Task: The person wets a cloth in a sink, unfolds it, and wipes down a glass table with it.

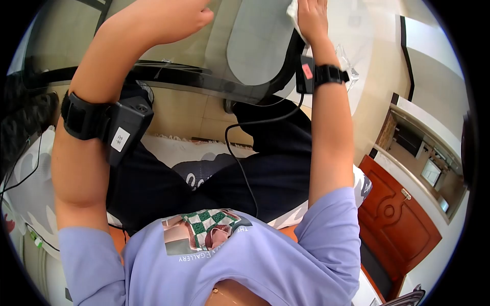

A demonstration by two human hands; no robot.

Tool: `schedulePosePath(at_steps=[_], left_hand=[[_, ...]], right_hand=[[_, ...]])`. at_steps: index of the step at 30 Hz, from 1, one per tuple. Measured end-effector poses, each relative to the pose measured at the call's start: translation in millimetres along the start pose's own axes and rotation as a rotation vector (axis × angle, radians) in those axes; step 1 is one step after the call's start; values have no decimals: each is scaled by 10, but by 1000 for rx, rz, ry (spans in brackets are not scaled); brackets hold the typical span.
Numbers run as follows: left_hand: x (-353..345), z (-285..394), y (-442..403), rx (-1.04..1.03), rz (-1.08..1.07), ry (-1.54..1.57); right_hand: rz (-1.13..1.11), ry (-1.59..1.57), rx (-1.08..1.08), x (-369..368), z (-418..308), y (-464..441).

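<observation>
My left hand [176,20] is over the dark-rimmed glass table [194,71], partly cut off by the top edge of the view. One finger of it shows curled inward, so it looks closed; whatever it may hold is out of sight. At the top right my right hand [313,20] has its fingers straight and together, pressed on a white cloth [293,14] at the table's rim. The cloth sticks out on the hand's left side.
Black boxes are strapped to my left arm [130,122] and right wrist [306,74]. A black cable [229,137] hangs over my lap. Clear crinkled plastic [348,64] lies beyond the right wrist. I sit on a patterned cover [30,168]; a red-brown wooden door [393,214] stands at right.
</observation>
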State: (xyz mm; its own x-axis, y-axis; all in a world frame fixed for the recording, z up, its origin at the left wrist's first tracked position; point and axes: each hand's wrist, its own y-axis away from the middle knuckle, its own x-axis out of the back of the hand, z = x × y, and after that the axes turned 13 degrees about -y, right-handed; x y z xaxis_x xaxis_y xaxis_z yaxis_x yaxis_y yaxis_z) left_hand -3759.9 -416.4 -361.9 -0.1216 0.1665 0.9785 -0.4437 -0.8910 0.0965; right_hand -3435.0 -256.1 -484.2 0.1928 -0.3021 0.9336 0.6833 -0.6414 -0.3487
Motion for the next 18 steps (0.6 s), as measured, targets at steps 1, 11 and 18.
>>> schedulePosePath(at_steps=[1,11,18], left_hand=[[-6,-23,3,5,3,4],[117,27,103,40,-15,37],[150,-8,148,89,-3,52]], right_hand=[[-2,0,7,82,-76,49],[-21,-529,-375,811,-1390,905],[-100,-429,-427,955,-1843,1005]])
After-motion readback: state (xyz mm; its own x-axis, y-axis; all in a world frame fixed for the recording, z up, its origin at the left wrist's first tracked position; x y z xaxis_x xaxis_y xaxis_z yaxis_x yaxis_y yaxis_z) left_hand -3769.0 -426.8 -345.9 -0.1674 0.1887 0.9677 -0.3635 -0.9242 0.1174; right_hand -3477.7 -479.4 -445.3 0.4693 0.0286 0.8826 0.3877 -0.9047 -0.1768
